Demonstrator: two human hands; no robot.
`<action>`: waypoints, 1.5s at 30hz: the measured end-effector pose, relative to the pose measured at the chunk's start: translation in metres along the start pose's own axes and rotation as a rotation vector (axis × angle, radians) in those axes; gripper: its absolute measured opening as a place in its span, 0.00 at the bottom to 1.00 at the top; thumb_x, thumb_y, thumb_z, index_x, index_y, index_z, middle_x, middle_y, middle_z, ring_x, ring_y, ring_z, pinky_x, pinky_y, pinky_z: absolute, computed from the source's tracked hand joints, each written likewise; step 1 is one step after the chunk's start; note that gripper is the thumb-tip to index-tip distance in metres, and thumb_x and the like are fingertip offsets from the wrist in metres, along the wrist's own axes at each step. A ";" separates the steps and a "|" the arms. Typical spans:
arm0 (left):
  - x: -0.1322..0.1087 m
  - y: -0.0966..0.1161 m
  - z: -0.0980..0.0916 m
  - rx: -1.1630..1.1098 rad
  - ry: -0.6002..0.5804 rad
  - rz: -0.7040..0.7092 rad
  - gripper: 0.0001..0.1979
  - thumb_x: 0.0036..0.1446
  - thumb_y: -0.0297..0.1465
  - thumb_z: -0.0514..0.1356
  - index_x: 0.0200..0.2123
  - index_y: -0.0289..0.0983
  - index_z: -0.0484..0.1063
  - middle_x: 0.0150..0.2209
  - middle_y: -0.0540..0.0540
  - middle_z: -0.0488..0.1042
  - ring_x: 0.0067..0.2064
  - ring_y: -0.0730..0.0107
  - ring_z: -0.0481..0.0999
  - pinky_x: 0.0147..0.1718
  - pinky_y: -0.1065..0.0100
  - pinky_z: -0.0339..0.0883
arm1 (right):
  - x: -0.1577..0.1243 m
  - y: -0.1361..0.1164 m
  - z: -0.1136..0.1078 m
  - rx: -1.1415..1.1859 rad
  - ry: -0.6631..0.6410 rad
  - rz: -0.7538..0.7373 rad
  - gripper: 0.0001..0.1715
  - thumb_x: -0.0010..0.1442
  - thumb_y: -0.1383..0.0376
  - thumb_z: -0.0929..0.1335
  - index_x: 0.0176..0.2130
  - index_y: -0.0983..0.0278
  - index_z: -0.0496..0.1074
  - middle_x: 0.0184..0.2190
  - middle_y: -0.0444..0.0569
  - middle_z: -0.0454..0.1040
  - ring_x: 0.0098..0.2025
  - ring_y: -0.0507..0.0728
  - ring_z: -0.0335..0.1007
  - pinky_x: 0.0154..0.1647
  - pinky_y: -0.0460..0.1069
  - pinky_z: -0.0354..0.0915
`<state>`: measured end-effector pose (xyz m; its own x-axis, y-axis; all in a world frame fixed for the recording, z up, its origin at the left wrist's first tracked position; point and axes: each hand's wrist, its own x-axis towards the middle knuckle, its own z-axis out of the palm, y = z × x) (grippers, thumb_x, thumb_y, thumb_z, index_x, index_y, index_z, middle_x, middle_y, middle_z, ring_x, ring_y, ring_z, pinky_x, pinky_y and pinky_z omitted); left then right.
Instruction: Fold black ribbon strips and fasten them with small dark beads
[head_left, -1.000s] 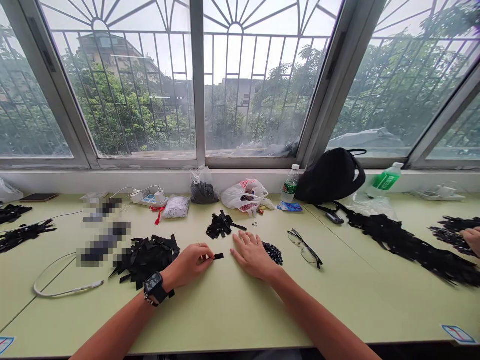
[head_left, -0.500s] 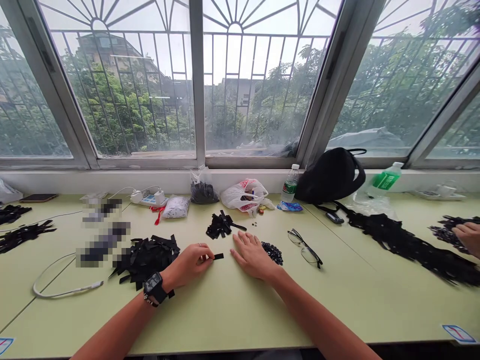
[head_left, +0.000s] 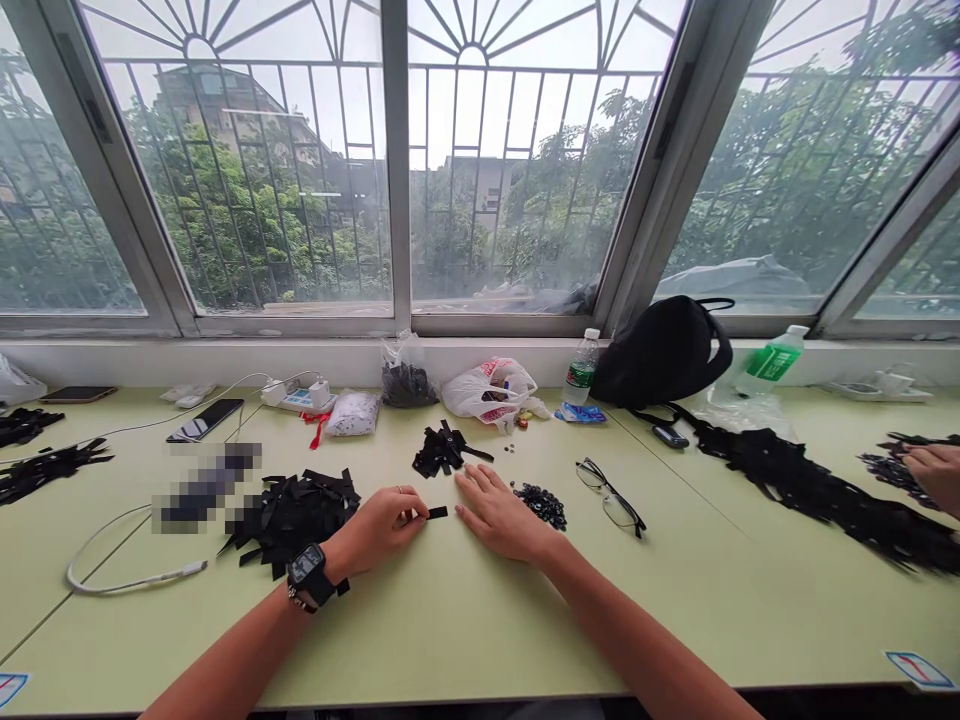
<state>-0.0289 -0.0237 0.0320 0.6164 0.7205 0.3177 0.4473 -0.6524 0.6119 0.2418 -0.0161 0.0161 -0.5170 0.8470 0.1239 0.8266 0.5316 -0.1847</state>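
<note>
"Slid slightly left with the right hand [head_left: 501,515] since half a second ago — now baring more of the pile of round black button-like pieces [head_left: 545,507]."

"And from the far left?"

"Loose black strips [head_left: 52,470], then a white cable [head_left: 172,576] curved on the pale green table [head_left: 450,640]. Next, a large heap of black strips [head_left: 300,512], close beside the square-faced watch [head_left: 306,568]."

"Holding something with the left hand [head_left: 379,527]?"

"Yes — pinching one short black strip [head_left: 439,513] between thumb and fingers, with its free end pointing right. Impossible to tell whether touching the table."

"Farther along?"

"Behind and between the hands, a smaller heap of black strips [head_left: 437,450]. Then the right hand, laid open and palm down on the table, with fingers extended, just left of the pile."

"Beyond that?"

"Black-framed eyeglasses [head_left: 622,503], a long dark band of pieces [head_left: 795,490] and, at the edge, a co-worker's hand [head_left: 936,474]; too cut off to judge its grip."
</note>
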 end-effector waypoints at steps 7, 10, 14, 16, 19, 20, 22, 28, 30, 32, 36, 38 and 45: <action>0.000 -0.001 -0.001 0.024 -0.001 0.003 0.10 0.64 0.23 0.59 0.39 0.38 0.81 0.38 0.46 0.77 0.34 0.70 0.73 0.35 0.71 0.67 | 0.001 -0.008 0.001 0.115 0.064 -0.189 0.26 0.76 0.64 0.57 0.69 0.62 0.62 0.70 0.58 0.60 0.74 0.65 0.50 0.75 0.63 0.54; -0.001 -0.001 -0.001 0.024 0.004 0.006 0.10 0.64 0.23 0.59 0.39 0.38 0.81 0.38 0.46 0.77 0.35 0.70 0.73 0.36 0.71 0.68 | 0.002 -0.009 0.001 0.177 0.101 -0.242 0.24 0.75 0.67 0.58 0.67 0.60 0.64 0.67 0.58 0.65 0.71 0.65 0.55 0.72 0.63 0.59; -0.002 -0.001 0.000 0.017 -0.001 0.005 0.11 0.64 0.22 0.58 0.39 0.38 0.80 0.39 0.46 0.78 0.35 0.70 0.73 0.35 0.72 0.67 | 0.004 -0.009 0.003 0.264 0.146 -0.303 0.24 0.73 0.70 0.60 0.64 0.59 0.66 0.62 0.57 0.69 0.68 0.64 0.60 0.68 0.62 0.65; -0.002 -0.001 0.000 0.019 0.001 0.006 0.11 0.63 0.22 0.58 0.40 0.38 0.81 0.39 0.46 0.78 0.35 0.70 0.73 0.35 0.72 0.67 | 0.005 -0.010 0.005 0.295 0.165 -0.326 0.25 0.71 0.72 0.61 0.64 0.58 0.66 0.62 0.57 0.69 0.67 0.63 0.62 0.68 0.61 0.65; -0.002 0.000 -0.001 0.022 -0.002 0.007 0.12 0.63 0.21 0.58 0.40 0.39 0.81 0.39 0.46 0.78 0.34 0.70 0.74 0.35 0.72 0.68 | 0.005 -0.012 0.008 0.344 0.190 -0.345 0.29 0.69 0.74 0.62 0.65 0.59 0.67 0.63 0.58 0.69 0.68 0.63 0.63 0.69 0.60 0.65; -0.001 0.000 -0.001 0.022 -0.004 0.007 0.12 0.63 0.21 0.58 0.40 0.39 0.81 0.39 0.46 0.78 0.34 0.71 0.73 0.35 0.72 0.68 | 0.005 -0.012 0.008 0.363 0.200 -0.344 0.29 0.68 0.74 0.63 0.65 0.59 0.67 0.64 0.57 0.69 0.68 0.62 0.63 0.69 0.59 0.65; -0.001 0.001 -0.002 0.021 -0.007 0.004 0.12 0.63 0.21 0.58 0.40 0.38 0.81 0.39 0.46 0.78 0.34 0.71 0.73 0.35 0.72 0.67 | 0.005 -0.013 0.008 0.387 0.221 -0.324 0.31 0.67 0.74 0.64 0.66 0.59 0.67 0.64 0.56 0.69 0.68 0.62 0.64 0.69 0.59 0.65; -0.001 0.004 -0.003 0.021 -0.011 -0.005 0.11 0.63 0.22 0.58 0.39 0.38 0.81 0.38 0.46 0.78 0.34 0.70 0.73 0.34 0.72 0.67 | 0.005 -0.008 0.006 0.304 0.216 -0.242 0.29 0.67 0.71 0.67 0.66 0.61 0.67 0.62 0.58 0.71 0.68 0.65 0.64 0.68 0.62 0.65; 0.000 0.004 -0.003 0.027 -0.005 -0.002 0.11 0.64 0.23 0.58 0.39 0.38 0.81 0.38 0.46 0.78 0.34 0.70 0.73 0.35 0.72 0.67 | 0.006 -0.005 0.007 0.287 0.204 -0.245 0.24 0.69 0.71 0.66 0.62 0.61 0.71 0.60 0.57 0.74 0.66 0.65 0.67 0.66 0.61 0.67; 0.000 0.004 -0.003 0.030 -0.002 0.003 0.11 0.63 0.22 0.58 0.39 0.38 0.81 0.38 0.46 0.78 0.34 0.70 0.73 0.35 0.72 0.67 | 0.008 -0.002 0.009 0.295 0.210 -0.245 0.21 0.70 0.72 0.64 0.58 0.59 0.74 0.57 0.55 0.76 0.61 0.63 0.71 0.62 0.58 0.69; -0.001 0.002 -0.002 0.021 -0.002 0.002 0.12 0.62 0.21 0.58 0.39 0.38 0.81 0.39 0.46 0.78 0.34 0.71 0.73 0.35 0.72 0.67 | 0.012 0.002 0.013 0.304 0.254 -0.222 0.21 0.69 0.76 0.62 0.52 0.59 0.77 0.51 0.53 0.80 0.53 0.60 0.76 0.55 0.54 0.71; -0.002 0.002 -0.002 0.018 0.002 -0.002 0.12 0.62 0.20 0.58 0.39 0.39 0.81 0.39 0.47 0.78 0.34 0.71 0.73 0.35 0.72 0.66 | 0.013 0.004 0.013 0.290 0.262 -0.220 0.20 0.68 0.76 0.63 0.49 0.61 0.78 0.47 0.53 0.81 0.50 0.60 0.76 0.52 0.53 0.70; -0.002 -0.001 -0.001 0.005 0.012 -0.003 0.10 0.64 0.22 0.59 0.38 0.39 0.80 0.38 0.47 0.77 0.34 0.70 0.73 0.35 0.71 0.67 | 0.015 0.009 0.010 0.296 0.255 -0.190 0.20 0.65 0.79 0.63 0.43 0.62 0.79 0.40 0.51 0.80 0.45 0.59 0.75 0.46 0.51 0.69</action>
<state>-0.0311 -0.0247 0.0314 0.6073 0.7252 0.3245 0.4522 -0.6513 0.6093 0.2393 0.0014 0.0062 -0.5516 0.7249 0.4126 0.6035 0.6883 -0.4025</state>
